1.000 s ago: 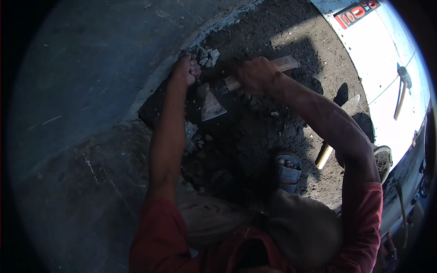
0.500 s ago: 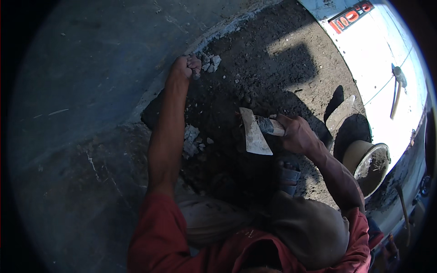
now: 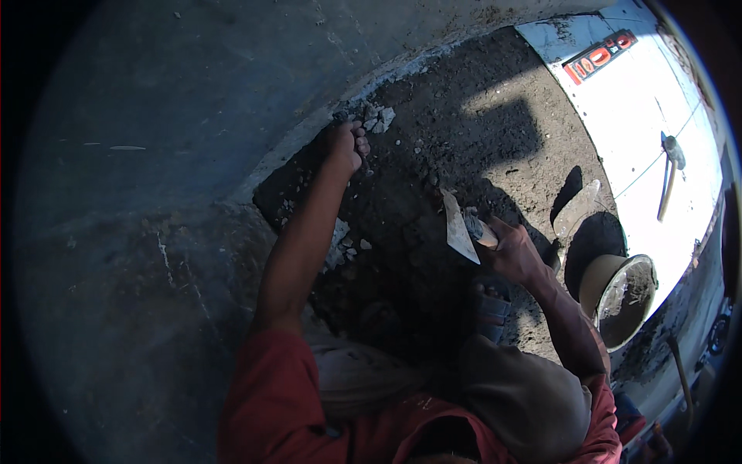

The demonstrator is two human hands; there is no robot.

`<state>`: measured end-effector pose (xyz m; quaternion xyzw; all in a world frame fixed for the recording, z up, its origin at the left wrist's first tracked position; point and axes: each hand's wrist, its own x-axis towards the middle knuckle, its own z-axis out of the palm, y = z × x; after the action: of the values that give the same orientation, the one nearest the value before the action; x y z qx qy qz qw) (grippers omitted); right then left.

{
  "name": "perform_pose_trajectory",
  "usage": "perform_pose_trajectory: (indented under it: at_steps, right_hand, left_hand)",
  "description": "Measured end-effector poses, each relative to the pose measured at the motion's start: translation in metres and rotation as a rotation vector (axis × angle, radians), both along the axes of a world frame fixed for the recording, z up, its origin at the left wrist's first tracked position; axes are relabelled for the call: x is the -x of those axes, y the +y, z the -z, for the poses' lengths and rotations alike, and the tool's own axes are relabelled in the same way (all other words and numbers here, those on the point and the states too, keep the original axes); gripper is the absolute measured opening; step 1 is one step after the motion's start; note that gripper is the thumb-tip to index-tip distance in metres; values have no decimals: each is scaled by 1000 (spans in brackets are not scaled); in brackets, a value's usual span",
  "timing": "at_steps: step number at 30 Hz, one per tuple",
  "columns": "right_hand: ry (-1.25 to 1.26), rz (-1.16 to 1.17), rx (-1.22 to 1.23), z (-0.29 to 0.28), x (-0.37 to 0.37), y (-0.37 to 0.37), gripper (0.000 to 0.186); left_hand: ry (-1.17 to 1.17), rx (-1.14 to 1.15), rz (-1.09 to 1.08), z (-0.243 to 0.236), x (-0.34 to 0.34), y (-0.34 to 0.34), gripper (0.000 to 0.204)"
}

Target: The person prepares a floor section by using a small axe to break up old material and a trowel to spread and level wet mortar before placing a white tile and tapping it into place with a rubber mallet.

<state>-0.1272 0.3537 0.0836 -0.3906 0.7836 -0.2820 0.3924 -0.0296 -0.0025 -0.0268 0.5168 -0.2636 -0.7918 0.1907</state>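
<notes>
My left hand (image 3: 349, 145) is closed in a fist low over the dark soil, by the foot of the concrete wall. What it grips is mostly hidden; a small dark bit shows past the knuckles. Pale broken chips (image 3: 379, 118) lie just beyond its fingers. In my right hand (image 3: 513, 249) is a short-handled, hatchet-like tool (image 3: 459, 230), its flat metal blade set crosswise to a wooden handle with a dark wrap at the neck. The blade hangs above the shaded soil, apart from the left hand. More pale rubble (image 3: 338, 246) lies beside my left forearm.
A grey concrete wall (image 3: 193, 93) rises at the left. To the right, a bucket (image 3: 610, 290) with grey residue leans beside a trowel-like blade (image 3: 578, 207). White tiles (image 3: 641, 147) carry a mallet (image 3: 671, 174) and a red-and-black spirit level (image 3: 599, 58). My sandalled foot (image 3: 491, 305) stands below.
My left hand has shifted slightly right and turned, its fist still closed. The tool in my right hand has moved right and tilted, so its blade looks narrower. The whole view has shifted a little.
</notes>
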Motion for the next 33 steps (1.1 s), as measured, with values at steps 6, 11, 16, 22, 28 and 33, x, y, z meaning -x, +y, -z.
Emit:
perform_pose_trajectory:
  at_steps: [6,11,16,22,28,33]
  right_hand:
    - [34,-56,-31,1,-9,-6,37]
    - [93,-134,15,8,-7,-15,35]
    - [101,-219,-27,0,7,-42,33]
    - [264,-503,795,-12,17,-118,27]
    - [350,-248,160,5,30,-173,24]
    - [335,-381,442,14,25,-161,29]
  left_hand:
    - [58,-44,61,6,-6,-21,12]
    - [172,-111,48,8,6,-24,12]
    - [219,-190,6,6,10,-36,11]
    - [323,-387,25,9,18,-60,23]
    - [359,-423,211,11,9,-70,14]
    - [374,-436,216,8,14,-65,11]
